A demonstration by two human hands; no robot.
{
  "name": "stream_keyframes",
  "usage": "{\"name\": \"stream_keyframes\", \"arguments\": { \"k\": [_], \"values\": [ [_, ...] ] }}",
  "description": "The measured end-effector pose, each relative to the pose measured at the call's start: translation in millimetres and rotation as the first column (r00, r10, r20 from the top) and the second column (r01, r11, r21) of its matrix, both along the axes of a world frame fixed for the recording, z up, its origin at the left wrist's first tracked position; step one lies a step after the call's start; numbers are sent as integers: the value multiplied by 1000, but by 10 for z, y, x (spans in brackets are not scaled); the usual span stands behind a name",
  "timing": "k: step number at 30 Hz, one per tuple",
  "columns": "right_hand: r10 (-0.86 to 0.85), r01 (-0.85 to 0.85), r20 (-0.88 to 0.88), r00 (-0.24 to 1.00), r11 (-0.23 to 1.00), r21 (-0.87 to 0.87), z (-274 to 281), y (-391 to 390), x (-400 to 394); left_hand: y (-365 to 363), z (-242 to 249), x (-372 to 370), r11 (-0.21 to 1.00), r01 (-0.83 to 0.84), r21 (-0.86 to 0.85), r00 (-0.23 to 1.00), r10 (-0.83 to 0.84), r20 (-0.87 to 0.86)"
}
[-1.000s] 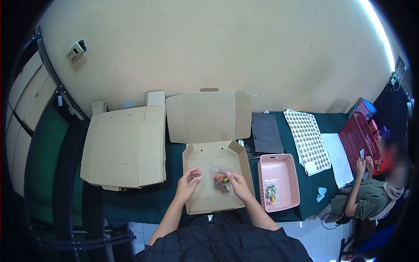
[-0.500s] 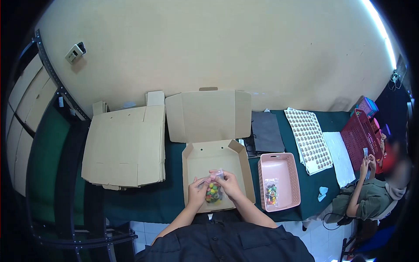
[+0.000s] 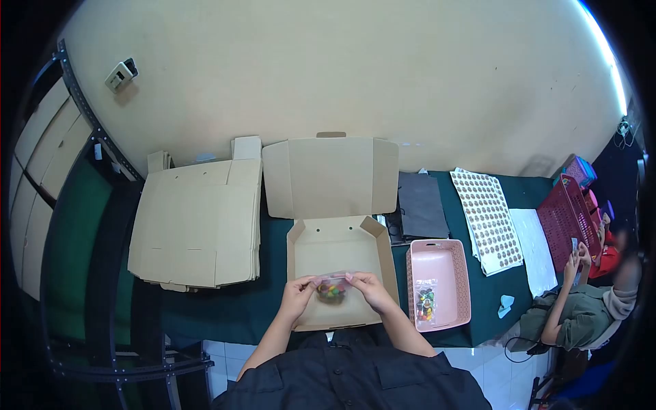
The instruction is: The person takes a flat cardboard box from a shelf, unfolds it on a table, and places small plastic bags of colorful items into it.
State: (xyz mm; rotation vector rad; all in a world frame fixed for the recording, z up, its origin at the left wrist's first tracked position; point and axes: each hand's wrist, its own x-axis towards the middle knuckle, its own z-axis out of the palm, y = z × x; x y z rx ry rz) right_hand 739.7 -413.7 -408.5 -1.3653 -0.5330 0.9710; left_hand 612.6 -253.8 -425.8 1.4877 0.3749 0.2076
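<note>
Over an opened cardboard box (image 3: 332, 246), a clear plastic bag (image 3: 332, 292) of small colourful pieces hangs between my two hands. My left hand (image 3: 299, 295) pinches the bag's upper left corner. At the upper right corner my right hand (image 3: 371, 290) grips it the same way, so the top edge is stretched between them. The pieces, red, yellow and green, lie bunched at the bottom of the bag; their kind is too small to tell. The box's lid (image 3: 331, 176) stands raised at the back.
Flattened cardboard boxes (image 3: 195, 225) are stacked on the left. To the right, a pink basket (image 3: 462, 287) holds a similar bag (image 3: 426, 304). Beyond are black folders (image 3: 422, 205), sticker sheets (image 3: 486, 222) and a dark red basket (image 3: 564, 205). A co-worker (image 3: 570, 321) sits at the far right.
My hands have moved apart, from close together at the bag's top to its two corners. The bag's top edge is now drawn wide.
</note>
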Motion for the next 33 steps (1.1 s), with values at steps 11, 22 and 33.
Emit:
{"name": "stream_keyframes", "arguments": {
  "k": [11, 22, 33],
  "values": [
    [-295, 279, 176, 939, 954, 113, -57, 124, -64, 89, -101, 78, 979, -191, 72, 973, 180, 144],
    [-433, 412, 477, 765, 898, 155, -312, 416, -194, -361, -22, 112, 936, -310, -165, 941, 327, 89],
    [-221, 195, 202, 954, 970, 142, 16, 209, -74, -109, 86, 19, 891, 27, -453, 980, 65, 186]
  ]
}}
